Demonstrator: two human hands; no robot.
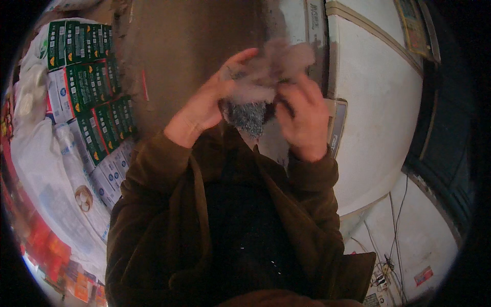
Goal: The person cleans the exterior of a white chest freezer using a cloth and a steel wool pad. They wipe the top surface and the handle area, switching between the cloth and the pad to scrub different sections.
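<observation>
In front of my chest, my left hand (209, 94) is curled around a soft grey, fuzzy-textured piece (247, 117), its thumb and fingers on either side. A pinkish-grey soft thing (268, 73), possibly cloth, lies across the top of that piece and partly hides it. My right hand (303, 113) has its bent fingers at the right side of the pinkish-grey thing and appears to pinch it. Motion blur hides its exact shape and the right fingertips. Both forearms are raised in brown jacket sleeves.
Stacked green and white cartons (86, 82) stand at the left beside white plastic sacks (42, 161). Close on the right is a large white appliance (372, 115), like a refrigerator. Cables (397, 215) hang against a white wall at lower right. A brown floor (184, 34) stretches ahead.
</observation>
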